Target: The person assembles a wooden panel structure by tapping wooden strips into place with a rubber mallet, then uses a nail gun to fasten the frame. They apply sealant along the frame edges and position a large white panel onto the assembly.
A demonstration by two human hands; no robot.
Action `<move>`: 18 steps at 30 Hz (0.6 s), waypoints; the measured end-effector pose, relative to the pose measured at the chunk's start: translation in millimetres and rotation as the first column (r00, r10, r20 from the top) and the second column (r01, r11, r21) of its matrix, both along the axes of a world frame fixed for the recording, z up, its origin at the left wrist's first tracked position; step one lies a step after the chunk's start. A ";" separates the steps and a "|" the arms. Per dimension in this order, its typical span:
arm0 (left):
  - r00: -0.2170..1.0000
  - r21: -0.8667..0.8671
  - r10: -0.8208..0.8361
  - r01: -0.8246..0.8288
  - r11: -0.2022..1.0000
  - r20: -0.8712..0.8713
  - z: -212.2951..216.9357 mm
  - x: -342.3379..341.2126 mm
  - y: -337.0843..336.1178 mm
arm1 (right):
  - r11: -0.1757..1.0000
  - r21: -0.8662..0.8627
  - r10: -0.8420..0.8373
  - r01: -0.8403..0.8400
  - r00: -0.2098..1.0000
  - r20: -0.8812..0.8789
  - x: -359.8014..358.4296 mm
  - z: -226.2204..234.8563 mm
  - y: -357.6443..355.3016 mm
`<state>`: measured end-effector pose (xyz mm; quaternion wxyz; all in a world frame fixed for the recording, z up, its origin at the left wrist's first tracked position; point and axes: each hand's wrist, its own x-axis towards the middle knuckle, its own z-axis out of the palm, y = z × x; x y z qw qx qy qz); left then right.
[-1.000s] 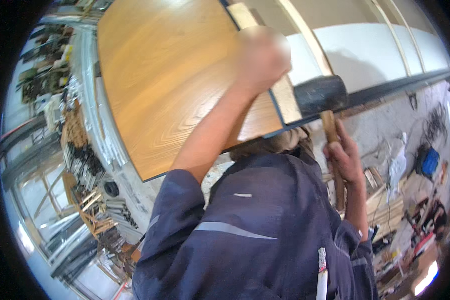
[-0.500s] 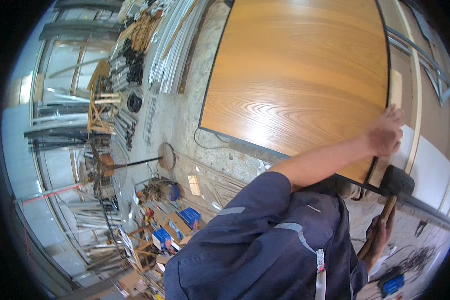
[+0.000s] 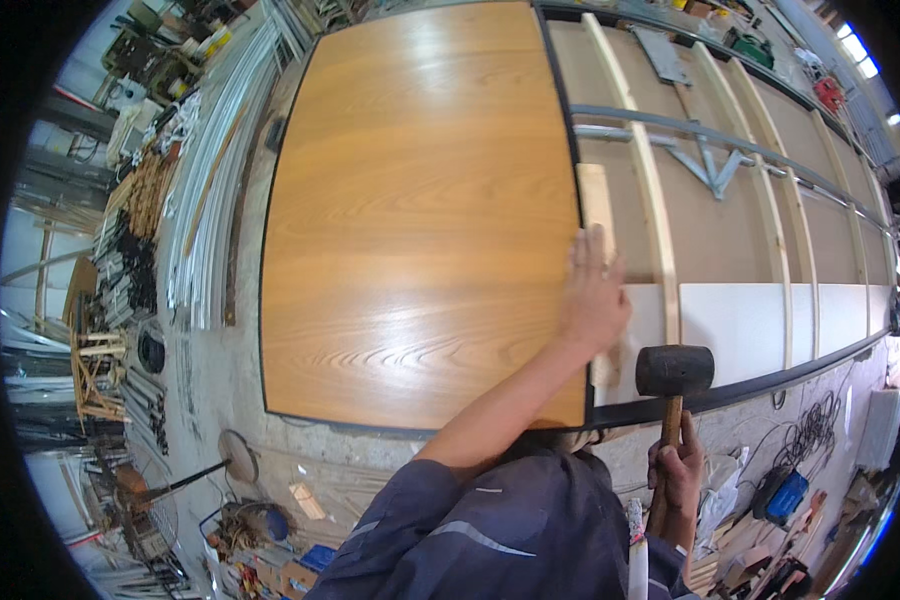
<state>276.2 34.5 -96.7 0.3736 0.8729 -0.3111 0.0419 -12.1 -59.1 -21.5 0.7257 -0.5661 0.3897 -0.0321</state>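
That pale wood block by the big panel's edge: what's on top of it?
The left hand lies flat on the pale wood block, which sits against the right edge of the wood-grain panel. The block's lower part is mostly hidden under the hand. The right hand holds a black mallet nearby.

Orange-brown wood-grain panel (image 3: pixel 420 210); black mallet head (image 3: pixel 674 370).

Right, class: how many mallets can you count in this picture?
1. The mallet is near the lower right, its black head by the frame's lower edge, its wooden handle gripped in the right hand. Others may be hidden among the floor clutter.
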 end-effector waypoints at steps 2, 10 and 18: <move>0.998 0.002 0.041 -0.041 0.999 -0.048 12.0 33.6 -11.1 | 1.000 -0.014 -0.014 0.015 1.000 0.027 20.3 2.5 -15.6; 0.984 0.060 0.160 -0.156 0.986 -0.075 20.2 94.7 -28.6 | 0.999 -0.030 -0.014 0.020 0.978 0.207 187.6 -12.6 -75.9; 0.970 0.068 0.225 -0.219 0.973 -0.093 24.4 109.2 -40.9 | 0.963 -0.098 0.264 -0.249 0.944 0.199 304.7 -26.0 -101.1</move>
